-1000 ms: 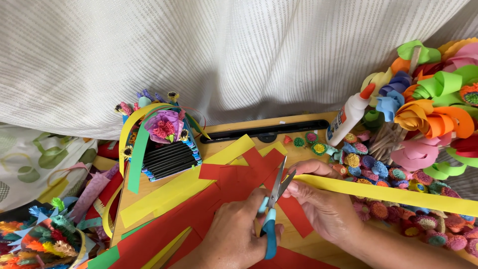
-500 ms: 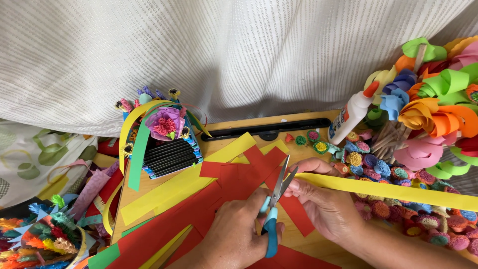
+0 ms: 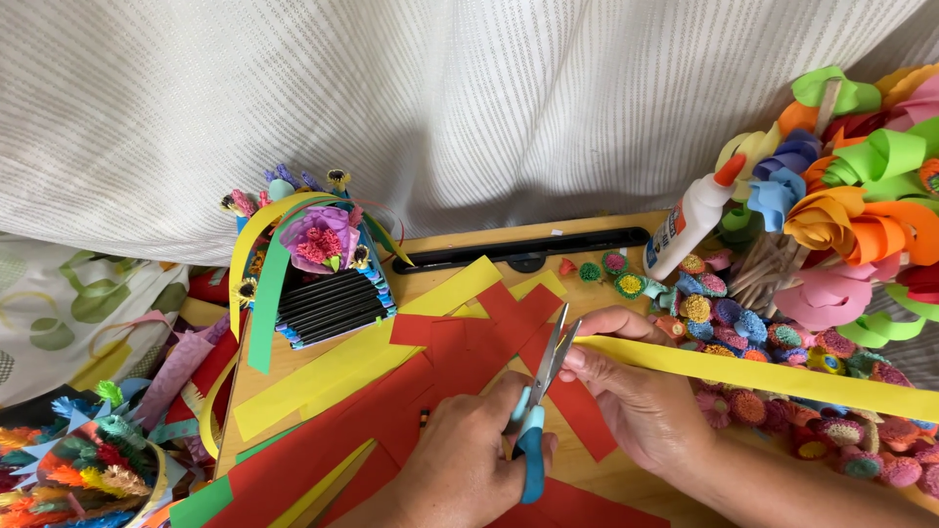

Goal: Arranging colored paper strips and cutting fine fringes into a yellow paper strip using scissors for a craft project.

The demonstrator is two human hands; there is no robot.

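White striped fabric is hung behind a wooden tabletop [image 3: 587,235] strewn with cut paper. At its near edge, the fingers [image 3: 489,416] of the left hand [image 3: 450,469] are closed through the blue handles of a pair of scissors [image 3: 536,411], whose blades are held slightly parted at the end of a long yellow paper strip [image 3: 763,372]. That end is pinched shut between thumb and fingers of the right hand [image 3: 636,401], apparently so the strip is kept taut against the blades, while the rest is trailed out toward the right edge. Red paper pieces [image 3: 460,362] and wider yellow strips [image 3: 333,372] are spread beneath. Toward the right edge, small rolled paper flowers [image 3: 743,332] are heaped loose; a white glue bottle [image 3: 690,220] is leaned beside large curled paper flowers [image 3: 861,205]. Near the far left corner, a decorated paper basket [image 3: 313,269] is filled with a purple and pink paper bloom.
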